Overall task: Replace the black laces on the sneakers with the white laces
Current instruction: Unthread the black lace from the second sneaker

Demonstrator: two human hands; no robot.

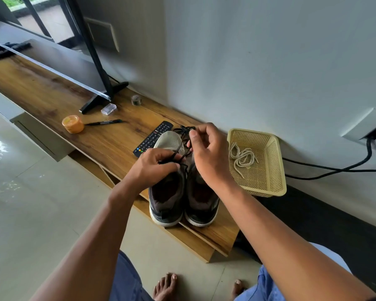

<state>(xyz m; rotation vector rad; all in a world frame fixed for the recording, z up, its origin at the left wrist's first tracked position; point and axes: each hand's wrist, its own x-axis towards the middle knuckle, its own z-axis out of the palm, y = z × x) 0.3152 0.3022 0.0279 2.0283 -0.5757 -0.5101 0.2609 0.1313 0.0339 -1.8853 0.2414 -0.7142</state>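
Both forearms reach over the sneakers [183,192], which stand paired on the wooden shelf [52,92], heels at its near edge, toes toward the wall. Left hand [155,168] and right hand [206,155] each pinch the black laces [183,135] above the sneakers. White laces [243,158] lie in the basket [276,170], just right of the sneakers, nearer the right hand.

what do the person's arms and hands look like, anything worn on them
Both forearms are bare up to the frame edge: no sleeves show. The left hand and right hand wear no gloves, rings, watch or bands that can be seen. Nails look short and unpainted.
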